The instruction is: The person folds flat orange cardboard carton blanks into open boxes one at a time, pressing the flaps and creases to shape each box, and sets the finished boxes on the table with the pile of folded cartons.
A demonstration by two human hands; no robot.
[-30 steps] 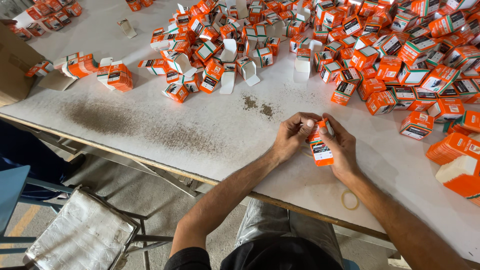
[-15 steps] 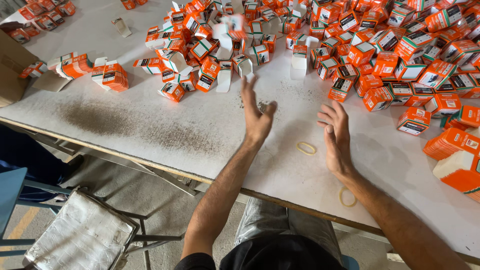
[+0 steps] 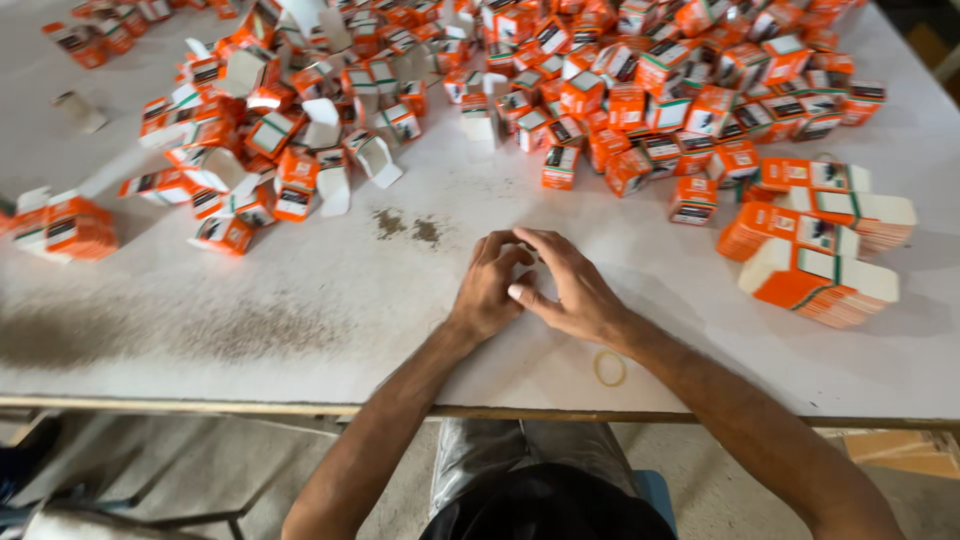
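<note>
We are noting left hand and right hand pinching together something small, possibly rubber band, just above loose rubber band; next move needing a firm pinch.

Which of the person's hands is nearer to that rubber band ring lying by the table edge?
Right. The right hand sits just above the rubber band; the left hand lies farther off, beyond the right.

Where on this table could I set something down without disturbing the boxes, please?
The widest bare patch is the near-left table, between the left hand and the small box cluster at the left edge. Another lies near-right, below the flat carton stacks, past the rubber band. The far half is crowded with orange boxes.
</note>
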